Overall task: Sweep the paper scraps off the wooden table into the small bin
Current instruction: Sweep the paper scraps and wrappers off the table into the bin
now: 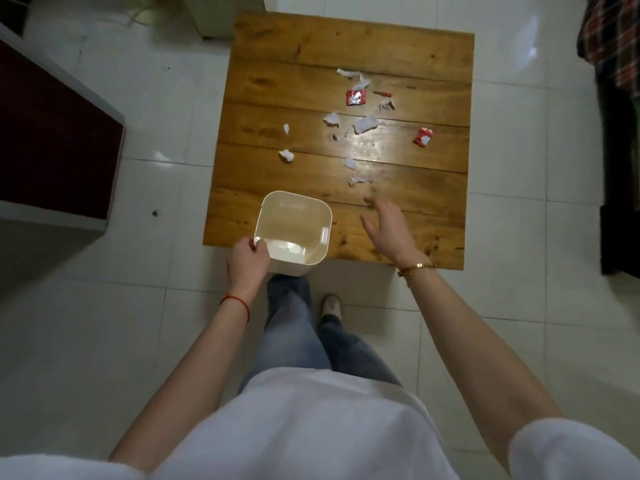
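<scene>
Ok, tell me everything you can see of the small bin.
The small bin is cream, plastic-looking, squarish with rounded corners and a slot handle in its right wall. It is upright, mouth open toward the camera, apparently empty. The left hand grips its near-left rim, holding it at the wooden table's near edge.

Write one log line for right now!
left hand: holds bin | right hand: open above table | scraps: unswept

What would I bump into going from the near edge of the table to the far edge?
Small bin held at the near edge by the left hand → right hand → white scrap → crumpled white bit → big white scrap → red wrapper → farthest white scrap.
</scene>
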A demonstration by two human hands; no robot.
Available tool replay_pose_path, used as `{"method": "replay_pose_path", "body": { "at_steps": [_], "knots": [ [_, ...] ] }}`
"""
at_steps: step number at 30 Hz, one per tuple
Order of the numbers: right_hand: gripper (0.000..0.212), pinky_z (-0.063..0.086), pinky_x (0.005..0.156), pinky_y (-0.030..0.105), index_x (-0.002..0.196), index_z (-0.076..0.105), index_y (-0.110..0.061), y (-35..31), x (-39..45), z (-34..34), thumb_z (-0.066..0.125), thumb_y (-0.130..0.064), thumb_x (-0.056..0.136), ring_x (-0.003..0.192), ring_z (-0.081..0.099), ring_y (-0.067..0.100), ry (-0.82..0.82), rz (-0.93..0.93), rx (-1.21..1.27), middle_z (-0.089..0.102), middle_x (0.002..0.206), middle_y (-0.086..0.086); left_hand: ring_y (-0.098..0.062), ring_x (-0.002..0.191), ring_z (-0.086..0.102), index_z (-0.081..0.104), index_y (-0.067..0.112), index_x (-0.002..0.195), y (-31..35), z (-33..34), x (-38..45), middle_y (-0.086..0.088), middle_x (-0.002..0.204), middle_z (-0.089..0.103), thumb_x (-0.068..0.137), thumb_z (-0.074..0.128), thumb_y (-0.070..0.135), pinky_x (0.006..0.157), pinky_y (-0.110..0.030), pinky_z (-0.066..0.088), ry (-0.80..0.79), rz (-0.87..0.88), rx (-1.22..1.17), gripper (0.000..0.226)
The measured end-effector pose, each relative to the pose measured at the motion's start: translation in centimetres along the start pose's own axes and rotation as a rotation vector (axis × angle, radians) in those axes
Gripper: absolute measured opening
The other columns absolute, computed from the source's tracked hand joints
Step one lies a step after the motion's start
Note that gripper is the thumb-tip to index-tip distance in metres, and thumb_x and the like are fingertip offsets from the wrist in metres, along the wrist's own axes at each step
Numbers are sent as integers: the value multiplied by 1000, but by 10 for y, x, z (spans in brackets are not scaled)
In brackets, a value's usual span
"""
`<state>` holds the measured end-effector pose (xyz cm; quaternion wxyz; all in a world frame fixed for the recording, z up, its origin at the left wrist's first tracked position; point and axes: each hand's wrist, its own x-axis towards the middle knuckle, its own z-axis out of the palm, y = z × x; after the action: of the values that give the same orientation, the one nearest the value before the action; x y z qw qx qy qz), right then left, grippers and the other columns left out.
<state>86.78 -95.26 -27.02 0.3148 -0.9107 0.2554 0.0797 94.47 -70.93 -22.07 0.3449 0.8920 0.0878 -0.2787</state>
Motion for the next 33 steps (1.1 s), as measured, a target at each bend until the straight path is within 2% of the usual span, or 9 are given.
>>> {"method": "replay_pose_path", "body": {
  "at_steps": [4, 7, 11, 16, 22, 27, 30, 33],
  "knots": [
    [41, 39, 104, 41, 131, 48, -13, 14, -8, 20, 51, -27, 93, 123, 47, 27, -61, -27, -9, 54, 131, 11, -26, 89, 56, 62, 2, 110, -36, 27, -28, -9, 95, 60, 95, 44, 20, 72, -29, 41, -18, -91, -5, 29],
    [42, 36, 105, 37, 135, 45, -12, 19, -6, 34, 49, -24, 94, 127, 44, 25, -115, -56, -14, 50, 136, 11, -25, 85, 51, 62, 3, 111, -57, 47, -42, -9, 92, 58, 93, 44, 14, 71, -28, 37, -46, -149, -33, 28],
    [45, 32, 108, 36, 138, 39, -11, 19, 3, 53, 46, -21, 95, 131, 40, 26, -165, -84, -16, 44, 141, 12, -30, 87, 52, 62, -1, 109, -82, 72, -49, -14, 96, 61, 92, 41, 9, 72, -28, 35, -101, -208, -30, 29],
    [48, 21, 114, 34, 143, 31, -10, 23, 22, 85, 41, -21, 97, 140, 27, 25, -230, -119, -20, 31, 152, 12, -41, 101, 59, 62, -5, 106, -115, 105, -25, -25, 107, 65, 91, 40, 6, 72, -32, 40, -177, -275, -21, 29],
    [51, 25, 115, 37, 145, 29, -11, 29, 44, 133, 42, -25, 97, 141, 27, 25, -287, -169, -49, 25, 155, 10, -42, 101, 59, 62, -3, 107, -150, 129, 13, -26, 106, 66, 89, 41, 6, 73, -29, 38, -240, -317, -12, 28],
    [54, 12, 119, 37, 147, 24, -11, 37, 37, 167, 40, -27, 98, 146, 12, 23, -299, -216, -123, 16, 158, 8, -36, 97, 61, 63, 3, 115, -171, 135, 36, -20, 103, 68, 88, 47, 7, 74, -26, 38, -229, -346, -44, 32],
    [54, 8, 119, 35, 147, 23, -12, 41, 28, 175, 39, -28, 98, 147, 6, 20, -251, -240, -144, 14, 159, 4, -21, 84, 58, 63, 5, 117, -175, 135, 41, -7, 94, 66, 87, 51, 8, 78, -25, 43, -218, -362, -94, 32],
    [53, 8, 120, 34, 147, 23, -14, 40, 12, 180, 37, -29, 99, 147, 6, 17, -289, -304, -161, 16, 159, 3, -15, 88, 59, 63, 8, 120, -176, 133, 44, -4, 104, 69, 87, 54, 10, 80, -23, 43, -209, -370, -140, 35]
  ]
}}
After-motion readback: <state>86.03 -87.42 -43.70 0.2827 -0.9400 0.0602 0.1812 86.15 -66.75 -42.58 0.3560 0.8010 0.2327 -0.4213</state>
